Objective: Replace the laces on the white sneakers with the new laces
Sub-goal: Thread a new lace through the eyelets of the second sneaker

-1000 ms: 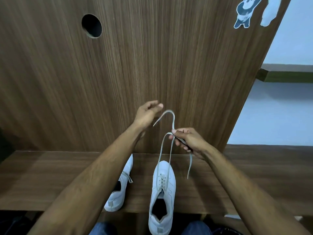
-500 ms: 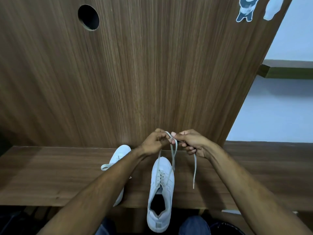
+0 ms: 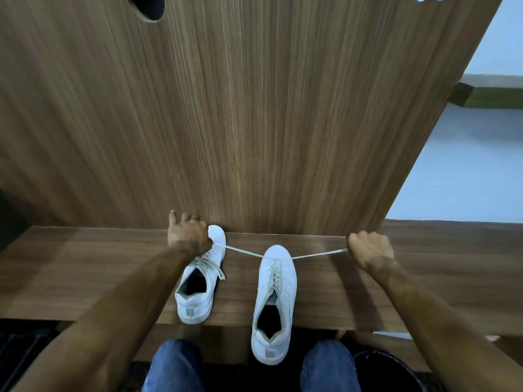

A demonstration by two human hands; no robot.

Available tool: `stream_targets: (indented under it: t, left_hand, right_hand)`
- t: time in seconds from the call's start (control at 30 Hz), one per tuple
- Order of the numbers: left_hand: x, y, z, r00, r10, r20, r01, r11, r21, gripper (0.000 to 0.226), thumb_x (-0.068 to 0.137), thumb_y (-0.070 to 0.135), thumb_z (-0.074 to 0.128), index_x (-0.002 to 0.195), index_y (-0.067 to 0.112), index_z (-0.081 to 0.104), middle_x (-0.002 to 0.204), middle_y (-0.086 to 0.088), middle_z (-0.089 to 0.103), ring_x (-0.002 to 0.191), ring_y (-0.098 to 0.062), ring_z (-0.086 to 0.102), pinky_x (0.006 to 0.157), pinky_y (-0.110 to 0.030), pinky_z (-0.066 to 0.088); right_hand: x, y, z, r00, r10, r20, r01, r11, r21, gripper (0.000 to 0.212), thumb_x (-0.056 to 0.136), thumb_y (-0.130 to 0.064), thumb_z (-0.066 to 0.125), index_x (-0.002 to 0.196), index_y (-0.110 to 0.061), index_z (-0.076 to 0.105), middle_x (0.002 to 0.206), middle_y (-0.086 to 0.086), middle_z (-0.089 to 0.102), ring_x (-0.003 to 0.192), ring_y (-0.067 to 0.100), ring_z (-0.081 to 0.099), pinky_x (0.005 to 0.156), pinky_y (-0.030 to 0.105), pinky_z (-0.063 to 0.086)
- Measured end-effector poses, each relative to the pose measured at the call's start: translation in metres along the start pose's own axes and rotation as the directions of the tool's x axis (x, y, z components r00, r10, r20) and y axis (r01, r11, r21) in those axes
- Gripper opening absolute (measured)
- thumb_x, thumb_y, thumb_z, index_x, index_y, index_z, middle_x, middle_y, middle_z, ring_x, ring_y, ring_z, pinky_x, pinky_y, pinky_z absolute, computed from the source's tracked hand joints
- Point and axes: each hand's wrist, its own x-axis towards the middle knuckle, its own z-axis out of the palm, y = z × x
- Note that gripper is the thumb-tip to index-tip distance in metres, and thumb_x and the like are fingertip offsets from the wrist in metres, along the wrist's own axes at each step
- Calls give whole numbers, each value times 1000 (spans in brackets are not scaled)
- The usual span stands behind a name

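1. I see a tall wooden panel (image 3: 254,108) rising straight behind the tabletop (image 3: 85,267), with a round hole (image 3: 147,7) near its top left; a pale wall (image 3: 458,171) shows to the right of it.
2. Down at the bottom edge, two knees in blue jeans (image 3: 175,366) sit just under the tabletop's near edge.
3. Two white sneakers on the tabletop, toes pointing at the panel. The left sneaker (image 3: 198,292) is already laced, loose ends flopping over its side; its toe is partly hidden behind my left hand (image 3: 186,236).
4. The right sneaker (image 3: 274,301) hangs its heel out over the near edge, between the knees; both shoe openings look dark.
5. A white lace (image 3: 317,253) runs out both sides near that sneaker's toe, pulled taut.
6. Left hand, fingers curled on the left end of the lace, right beside the left sneaker's toe.
7. Right hand (image 3: 370,250), well out to the right, fingers clenched on the other end; both forearms stretch forward and spread wide apart.
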Motion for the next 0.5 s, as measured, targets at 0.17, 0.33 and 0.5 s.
stream_targets:
  t: [0.17,0.33,0.5]
  left_hand:
    - [-22,52,21,934,330,-140,-354,908,-226,58,78,40,46,135,26,47,139,-3,41,131,-26,40,110,-41,29]
    - [-52,108,57,890,454,-23,-395,747,-535,65,82,38,36,144,23,41,144,-1,47,128,-22,47,106,-28,31]
    - [-27,129,123,928,350,-126,-325,597,-734,56,76,18,54,132,15,57,110,-17,70,94,-35,69,84,-48,54]
  right_hand:
    - [0,-40,34,982,-168,91,148,970,191,32,95,-36,47,123,-25,56,134,6,55,123,27,53,98,36,44]
    - [-11,-99,78,928,-344,140,221,814,537,44,85,-31,53,129,-27,54,136,0,53,126,26,50,101,35,43]
    - [-21,-132,92,959,-220,176,4,636,772,33,86,-28,54,118,-20,60,123,6,61,113,29,58,92,34,48]
